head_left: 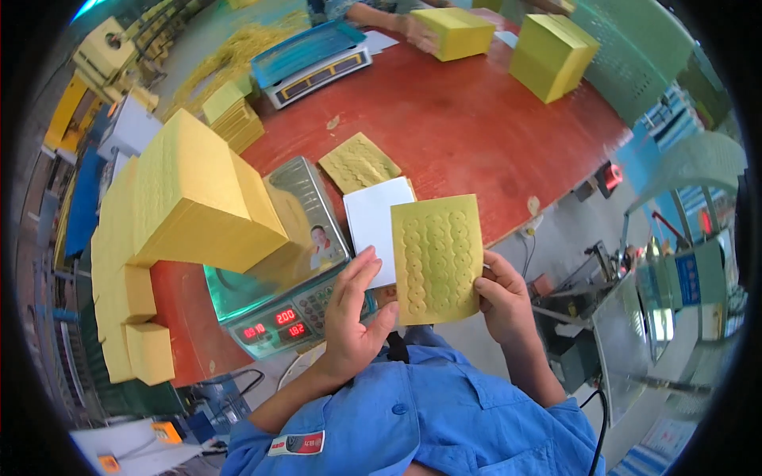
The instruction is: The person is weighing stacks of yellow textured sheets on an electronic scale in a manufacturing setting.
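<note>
My right hand [504,297] grips the right edge of a yellow paper sheet [436,260], thumb in front and fingers behind. Embossed rows of coin-like rounds run along the sheet, which is held up at the front edge of the red table. My left hand [355,317] is open, fingers stretched up, its thumb tip close to the sheet's lower left edge; whether they touch I cannot tell. Behind the sheet lies a white sheet [373,218], partly hidden. Past it is a yellow embossed stack [359,162]. Left of my left hand stands a digital scale [274,321] with a lit red display, bearing a tall yellow paper stack [202,198].
More yellow stacks [119,293] line the left edge of the red table [444,131]. A blue-topped scale [309,63] stands at the back. Beyond it, another person's hand [421,33] touches a yellow block [454,32]; a second block [553,59] stands far right. A green chair [706,163] is at right.
</note>
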`<state>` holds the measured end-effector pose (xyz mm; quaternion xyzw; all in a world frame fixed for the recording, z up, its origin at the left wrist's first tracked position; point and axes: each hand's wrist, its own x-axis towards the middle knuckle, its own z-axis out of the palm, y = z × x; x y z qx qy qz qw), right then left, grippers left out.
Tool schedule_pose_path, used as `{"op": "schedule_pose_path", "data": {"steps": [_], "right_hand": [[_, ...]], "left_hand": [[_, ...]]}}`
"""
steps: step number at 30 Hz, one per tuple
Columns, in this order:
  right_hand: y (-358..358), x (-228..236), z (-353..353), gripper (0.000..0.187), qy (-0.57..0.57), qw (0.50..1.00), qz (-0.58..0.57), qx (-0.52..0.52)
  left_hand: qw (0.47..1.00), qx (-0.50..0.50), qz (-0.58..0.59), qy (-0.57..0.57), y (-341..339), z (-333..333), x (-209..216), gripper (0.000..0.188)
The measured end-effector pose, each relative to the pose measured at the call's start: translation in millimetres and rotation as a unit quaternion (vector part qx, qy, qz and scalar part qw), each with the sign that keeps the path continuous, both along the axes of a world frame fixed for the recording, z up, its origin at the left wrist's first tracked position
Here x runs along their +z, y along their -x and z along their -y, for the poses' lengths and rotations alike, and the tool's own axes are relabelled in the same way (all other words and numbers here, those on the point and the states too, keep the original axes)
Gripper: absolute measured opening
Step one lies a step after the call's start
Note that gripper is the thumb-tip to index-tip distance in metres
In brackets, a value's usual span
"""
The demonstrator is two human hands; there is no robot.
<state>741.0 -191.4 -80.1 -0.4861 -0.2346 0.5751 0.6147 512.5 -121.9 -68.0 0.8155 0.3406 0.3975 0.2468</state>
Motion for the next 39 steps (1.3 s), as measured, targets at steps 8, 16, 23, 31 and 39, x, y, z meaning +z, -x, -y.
{"op": "schedule_pose_path", "data": {"steps": [8,16,23,31,39], "right_hand": [[-75.5,-22.8,-58.4,0.049,-0.061,0.987,0.15,-0.009],[-146.0,-102.7,-86.5,0.052,0.01,0.973,0.218,0.078],[-153.2,-93.5,-92.4,0.045,-0.039,0.817,0.573,0.057],[-61.4,2.8,-90.5,0.033,-0.147,0.907,0.371,0.135],[89.4,60.5,-103.1,0.034,-0.272,0.91,0.211,0.233]], "left_hand": [[0.969,0.111,0.089,0.2,15.6,36.3,-10.7,0.021],[0.929,0.281,0.112,0.213,51.6,90.5,-23.5,0.005],[0.843,0.414,0.224,0.261,80.0,115.1,-30.5,0.013],[0.832,0.45,0.298,0.128,146.7,71.0,16.5,0.019],[0.876,0.336,0.346,-0.012,163.4,-12.4,69.6,0.018]]}}
